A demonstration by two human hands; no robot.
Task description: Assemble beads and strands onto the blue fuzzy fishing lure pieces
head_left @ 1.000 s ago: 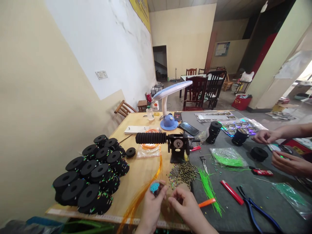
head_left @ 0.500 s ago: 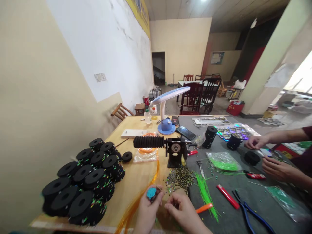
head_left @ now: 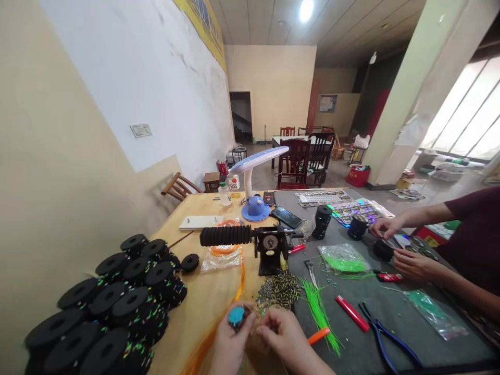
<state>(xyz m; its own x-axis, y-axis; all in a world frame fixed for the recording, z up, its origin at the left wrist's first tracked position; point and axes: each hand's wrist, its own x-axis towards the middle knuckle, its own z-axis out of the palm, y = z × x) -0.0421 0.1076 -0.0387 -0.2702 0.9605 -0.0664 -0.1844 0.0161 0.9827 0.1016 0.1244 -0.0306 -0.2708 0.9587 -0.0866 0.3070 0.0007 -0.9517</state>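
Observation:
My left hand [head_left: 233,336] is closed around a small dark piece with a bumpy turquoise top [head_left: 236,315], held upright near the front of the table. Just right of it, my right hand [head_left: 282,336] has thumb and fingers pinched together; whatever lies between them is hidden or too fine to see. A pile of small gold, black and silvery pieces [head_left: 279,291] lies beyond my hands. Orange strands [head_left: 209,338] run beneath and left of my left hand. An orange stick-like tool [head_left: 319,335] and bright green strands [head_left: 321,312] lie beside my right hand.
Black foam spools [head_left: 111,302] stand stacked at left. A black winding device [head_left: 270,250] and a blue-white lamp [head_left: 255,207] stand ahead. Blue-handled pliers [head_left: 385,333] and a red lighter-like stick [head_left: 352,313] lie right. Another person's hands [head_left: 406,260] work at far right.
My view has turned a little right and upward, so the table items sit further left. Both hands keep nearly the same pose, close together, with the turquoise-topped piece still in the left.

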